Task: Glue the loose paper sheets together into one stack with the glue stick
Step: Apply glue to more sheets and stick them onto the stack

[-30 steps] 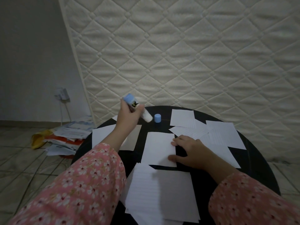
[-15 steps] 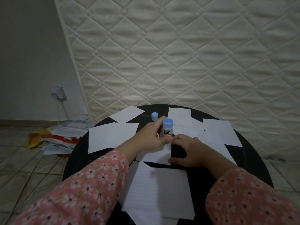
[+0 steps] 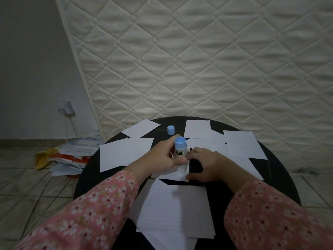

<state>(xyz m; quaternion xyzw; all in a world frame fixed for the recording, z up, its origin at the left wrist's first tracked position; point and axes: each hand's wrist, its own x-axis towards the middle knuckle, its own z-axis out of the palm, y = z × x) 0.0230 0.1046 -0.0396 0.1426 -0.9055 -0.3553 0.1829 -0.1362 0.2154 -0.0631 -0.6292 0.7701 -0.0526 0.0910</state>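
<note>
My left hand (image 3: 161, 158) grips the glue stick (image 3: 179, 147), held upright with its blue base up and its tip down on a small white sheet (image 3: 177, 175) at the table's middle. My right hand (image 3: 207, 164) rests on that sheet's right edge, fingers spread and pressing it flat. The stick's blue cap (image 3: 170, 130) stands alone farther back. Several loose white sheets lie around: a pair at the left (image 3: 124, 154), others at the back right (image 3: 241, 145), and a lined stack near me (image 3: 176, 210).
The round black table (image 3: 281, 170) stands in front of a quilted mattress (image 3: 198, 60) leaning on the wall. On the tiled floor to the left lies a pile of papers and packets (image 3: 72, 156), below a wall socket (image 3: 65, 108).
My left hand swung the glue stick from up at the back left down onto the small sheet beside my right hand. The right hand stayed on the sheet.
</note>
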